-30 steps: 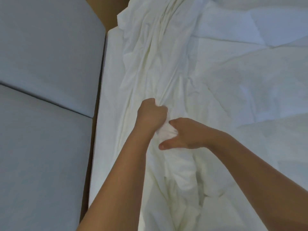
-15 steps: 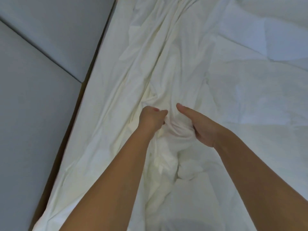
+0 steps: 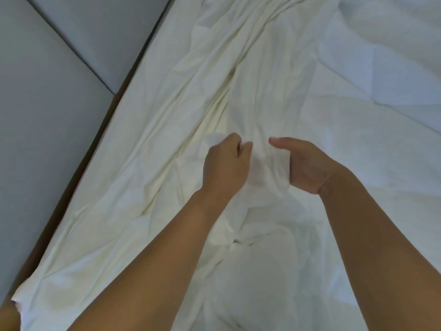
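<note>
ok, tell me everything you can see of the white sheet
The white sheet is thin, soft-looking cloth, cream-tinted where it bunches. It lies loose and crumpled beside grey padded panels, gathered into long folds running from the top of the view down between the arms. The left hand grips a bunch of it; the right hand holds a fold beside it, fingers hidden in the cloth.

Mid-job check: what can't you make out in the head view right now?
Fingers of the right hand: tucked under a fold of the sheet, head view; grip unclear.
Fingertips of the left hand: curled in, hidden by its own back as it grips the sheet.
Sheet's far end: cut off by the top edge.
</note>
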Motion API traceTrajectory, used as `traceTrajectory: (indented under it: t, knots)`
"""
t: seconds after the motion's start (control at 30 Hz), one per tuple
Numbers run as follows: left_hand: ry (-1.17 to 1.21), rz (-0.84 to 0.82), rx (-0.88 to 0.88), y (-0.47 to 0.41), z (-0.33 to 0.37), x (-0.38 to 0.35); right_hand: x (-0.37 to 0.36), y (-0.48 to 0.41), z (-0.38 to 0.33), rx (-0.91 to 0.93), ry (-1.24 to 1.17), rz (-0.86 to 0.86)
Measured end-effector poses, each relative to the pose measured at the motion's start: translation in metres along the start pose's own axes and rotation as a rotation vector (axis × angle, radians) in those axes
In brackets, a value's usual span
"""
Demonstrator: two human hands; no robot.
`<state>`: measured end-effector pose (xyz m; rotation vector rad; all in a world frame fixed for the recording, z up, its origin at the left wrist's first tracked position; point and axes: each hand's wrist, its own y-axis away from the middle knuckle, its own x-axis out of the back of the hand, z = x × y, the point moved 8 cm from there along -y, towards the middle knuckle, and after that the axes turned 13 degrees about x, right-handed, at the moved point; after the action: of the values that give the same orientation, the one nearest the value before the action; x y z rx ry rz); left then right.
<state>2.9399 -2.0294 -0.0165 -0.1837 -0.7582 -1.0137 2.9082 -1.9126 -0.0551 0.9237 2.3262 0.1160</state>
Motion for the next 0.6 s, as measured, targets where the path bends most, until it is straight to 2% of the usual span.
traceTrajectory:
  t: [0.07,0.17,0.23,0.3,0.37,0.43,0.47,0.53,0.6]
  knots:
    - [-0.076,-0.047,-0.122,0.023,0.013,-0.002,-0.005,0.001,-0.003,-0.031,0.043,-0.033]
    - [-0.110,-0.312,0.053,0.032,0.009,-0.024,0.000,-0.006,0.004,0.006,0.135,0.122]
    - [-0.081,-0.403,0.143,0.030,0.010,-0.029,0.008,-0.006,0.002,0.082,0.118,0.288]
    - [-0.071,-0.342,0.148,0.024,0.010,-0.021,0.013,-0.004,0.002,0.137,-0.101,0.356]
    - [-0.055,-0.142,0.096,0.016,0.007,-0.002,0.012,0.000,0.004,0.136,-0.246,0.357]
    - [-0.054,0.027,0.123,0.008,-0.002,0.011,0.013,0.005,0.009,0.086,-0.177,0.349]
    - [-0.054,0.010,0.205,0.002,-0.010,0.009,0.014,0.007,0.009,0.060,-0.113,0.338]
    - [-0.015,-0.203,0.454,-0.006,-0.028,-0.009,0.013,0.008,0.005,-0.010,0.004,0.259]
    - [-0.003,-0.493,0.608,0.004,-0.031,-0.034,0.013,0.008,0.001,-0.075,0.165,0.173]
